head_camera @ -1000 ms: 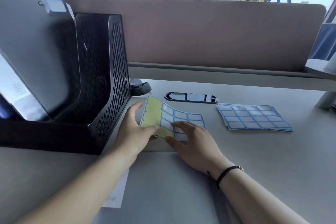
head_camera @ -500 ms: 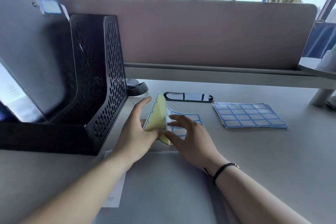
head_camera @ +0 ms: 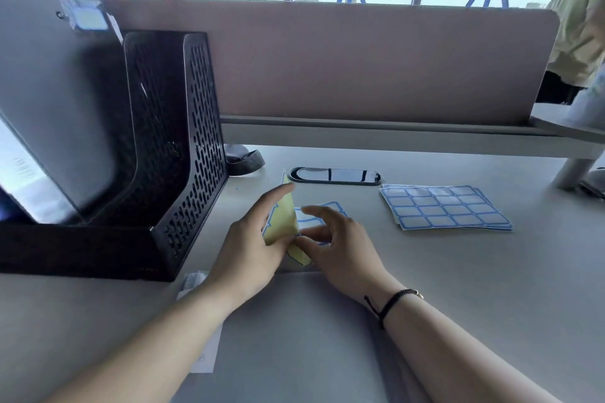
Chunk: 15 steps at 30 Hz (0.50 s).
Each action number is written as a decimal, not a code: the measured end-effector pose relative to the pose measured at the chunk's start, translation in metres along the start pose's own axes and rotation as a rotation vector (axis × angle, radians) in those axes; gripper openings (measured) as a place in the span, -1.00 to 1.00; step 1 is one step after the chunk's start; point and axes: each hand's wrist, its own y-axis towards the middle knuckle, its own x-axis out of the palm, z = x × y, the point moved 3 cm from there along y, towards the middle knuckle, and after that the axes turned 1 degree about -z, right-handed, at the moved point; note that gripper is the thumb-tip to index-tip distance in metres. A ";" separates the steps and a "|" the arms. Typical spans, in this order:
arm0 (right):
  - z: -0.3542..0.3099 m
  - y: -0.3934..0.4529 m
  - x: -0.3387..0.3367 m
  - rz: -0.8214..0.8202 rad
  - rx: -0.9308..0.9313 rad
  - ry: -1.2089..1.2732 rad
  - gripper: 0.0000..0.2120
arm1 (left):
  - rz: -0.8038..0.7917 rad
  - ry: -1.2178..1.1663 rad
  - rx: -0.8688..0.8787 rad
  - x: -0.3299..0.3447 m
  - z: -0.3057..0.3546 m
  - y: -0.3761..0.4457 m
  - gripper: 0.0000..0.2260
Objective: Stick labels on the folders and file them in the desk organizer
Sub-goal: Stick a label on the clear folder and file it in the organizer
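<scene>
Pinching a folded-up label sheet (head_camera: 284,222), the left hand (head_camera: 252,245) grips it; right hand (head_camera: 340,245) fingers close on its blank blue-bordered labels; no writing legible.

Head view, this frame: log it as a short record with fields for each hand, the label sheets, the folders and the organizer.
left hand: bends the label sheet up, yellow backing showing
right hand: fingers pinch at the sheet's folded edge
spare sheets: stack of label sheets lies flat on the desk, right of the hands, untouched
folder on desk: grey folder flat under the forearms; no label visible on it
organizer: black mesh desk organizer, left, holds an upright labelled folder
</scene>
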 end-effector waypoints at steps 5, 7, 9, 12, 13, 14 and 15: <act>0.003 0.001 0.001 0.003 0.007 0.035 -0.61 | -0.025 -0.015 0.014 0.001 0.000 0.000 -0.46; 0.003 0.002 0.000 0.006 0.006 0.050 -0.62 | -0.022 -0.023 0.016 0.001 -0.001 0.000 -0.45; 0.003 0.002 0.000 0.008 0.006 0.062 -0.63 | -0.015 -0.034 0.014 0.002 -0.003 0.001 -0.42; 0.001 0.002 0.000 0.005 0.003 0.064 -0.64 | -0.012 -0.038 0.012 0.002 -0.007 0.002 -0.42; 0.001 0.001 0.000 0.006 -0.001 0.064 -0.64 | -0.012 -0.033 0.015 0.002 -0.007 0.002 -0.43; 0.000 0.001 0.000 0.007 -0.006 0.063 -0.64 | -0.006 -0.027 0.018 0.002 -0.008 0.002 -0.43; -0.001 0.001 0.000 0.007 -0.008 0.063 -0.64 | 0.001 -0.020 0.018 0.002 -0.008 0.002 -0.44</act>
